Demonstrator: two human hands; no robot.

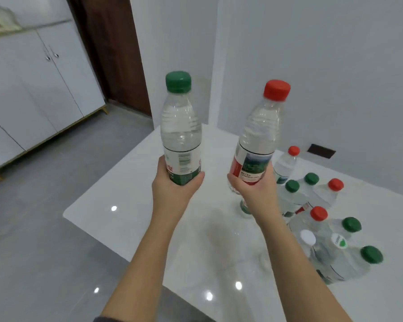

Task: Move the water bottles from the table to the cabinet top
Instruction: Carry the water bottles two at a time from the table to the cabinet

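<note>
My left hand [172, 189] grips the lower part of a clear water bottle with a green cap [180, 126], held upright above the white table [130, 194]. My right hand [254, 194] grips the base of a red-capped water bottle [261, 133], which leans slightly to the right. Both bottles are lifted off the table. Several more water bottles [321, 228] with red, green and white caps stand grouped on the right side of the table. The white cabinet [33, 89] stands across the floor at the left, its top [28, 26] partly in view.
Grey tiled floor [44, 217] lies between the table and the cabinet. A dark brown door [116, 54] is behind the table's far corner. White walls close the right side, with a dark socket plate [321, 151] low on the wall.
</note>
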